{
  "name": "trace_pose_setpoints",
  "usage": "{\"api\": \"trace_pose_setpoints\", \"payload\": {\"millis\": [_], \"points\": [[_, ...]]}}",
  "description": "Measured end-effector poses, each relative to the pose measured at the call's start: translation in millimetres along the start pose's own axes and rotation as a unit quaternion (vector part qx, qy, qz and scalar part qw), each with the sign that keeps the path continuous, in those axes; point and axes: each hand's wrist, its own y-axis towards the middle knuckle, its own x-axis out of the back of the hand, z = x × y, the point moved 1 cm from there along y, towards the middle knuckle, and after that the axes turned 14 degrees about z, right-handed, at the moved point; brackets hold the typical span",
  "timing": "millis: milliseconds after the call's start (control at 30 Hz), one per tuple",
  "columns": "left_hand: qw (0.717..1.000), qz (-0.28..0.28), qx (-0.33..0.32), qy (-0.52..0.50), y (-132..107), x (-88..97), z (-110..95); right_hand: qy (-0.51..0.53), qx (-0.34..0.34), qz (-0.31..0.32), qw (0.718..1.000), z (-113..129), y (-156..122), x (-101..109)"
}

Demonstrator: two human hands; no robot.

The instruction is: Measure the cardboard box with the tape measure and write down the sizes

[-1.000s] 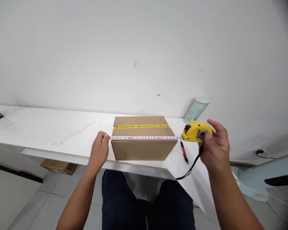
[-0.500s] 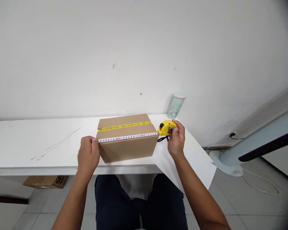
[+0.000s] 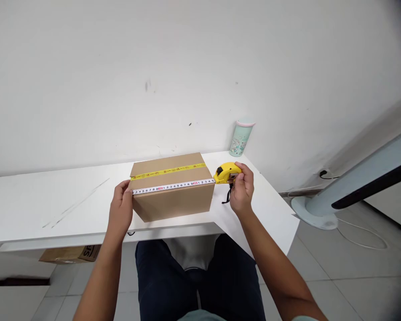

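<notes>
A brown cardboard box (image 3: pixel 173 203), sealed with a strip of yellow printed tape (image 3: pixel 169 171), rests on the white table. Along its near top edge runs the white blade of a yellow tape measure (image 3: pixel 227 173). My left hand (image 3: pixel 121 209) pinches the blade's end at the box's left corner, hiding the first marks. Beyond the right corner, my right hand (image 3: pixel 243 189) is closed around the tape measure's case, and a black wrist strap dangles below it.
A mint-green tumbler (image 3: pixel 241 139) with a pink rim stands behind the box against the wall. The white table (image 3: pixel 76 200) narrows to an angled corner at right. Another carton (image 3: pixel 70 254) lies below the table. A pale column (image 3: pixel 357 178) with a cable rises from the floor at right.
The view has shifted slightly. The fingers of my left hand have moved more to the box's left side, and the tape measure's strap now hangs down instead of lying sideways.
</notes>
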Motion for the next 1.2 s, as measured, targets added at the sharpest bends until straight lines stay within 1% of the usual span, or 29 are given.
{"api": "trace_pose_setpoints", "payload": {"millis": [200, 267, 400, 567, 633, 733, 833, 933, 1200], "points": [[0.999, -0.005, -0.01, -0.044, 9, 5.7, 0, -0.029, -0.007, 0.007, 1.0, 1, -1, 3], [0.997, -0.005, -0.008, -0.079, 11, 5.0, 3, -0.032, -0.009, 0.007, 0.999, 3, -1, 3], [0.988, -0.018, -0.007, -0.152, 10, -4.8, 12, -0.041, -0.015, 0.003, 0.999, 5, -4, 3], [0.979, -0.055, -0.029, -0.194, 4, -19.6, 23, -0.045, -0.022, -0.003, 0.999, 4, -7, 7], [0.976, -0.065, -0.039, -0.205, 2, -21.5, 24, -0.034, -0.017, -0.005, 0.999, 3, -8, 8], [0.974, -0.062, -0.049, -0.214, 0, -20.4, 24, -0.03, -0.011, -0.011, 0.999, 3, -9, 8], [0.975, -0.057, -0.055, -0.208, -2, -17.0, 21, -0.028, -0.017, -0.013, 0.999, 3, -10, 7], [0.98, -0.057, -0.058, -0.182, -3, -12.6, 16, -0.025, -0.018, -0.019, 0.999, 4, -10, 5], [0.995, -0.092, -0.014, -0.042, -17, -2.9, 1, -0.04, -0.012, -0.013, 0.999, 9, -7, 2]]}}
